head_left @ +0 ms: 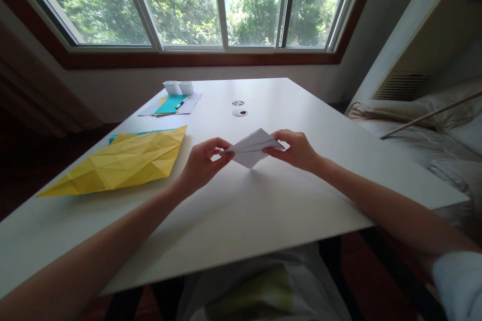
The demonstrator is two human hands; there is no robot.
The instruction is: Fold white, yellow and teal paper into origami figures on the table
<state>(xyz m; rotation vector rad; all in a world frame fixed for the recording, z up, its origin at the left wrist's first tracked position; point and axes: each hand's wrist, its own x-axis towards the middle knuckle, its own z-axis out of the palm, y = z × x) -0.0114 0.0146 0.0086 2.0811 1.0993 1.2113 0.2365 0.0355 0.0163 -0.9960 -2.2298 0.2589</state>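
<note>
Both ends pinched here! The left hand (201,163) has its fingers clamped on one corner of the folded white paper (249,148), the right hand (299,149) has its fingers clamped on the opposite one, and the paper sits between them over the white surface (271,200), lower tip touching or just above, hard to tell. The danger? Uneven pulling could tear a corner or skew the folds; pressing down might buckle that tip.
</note>
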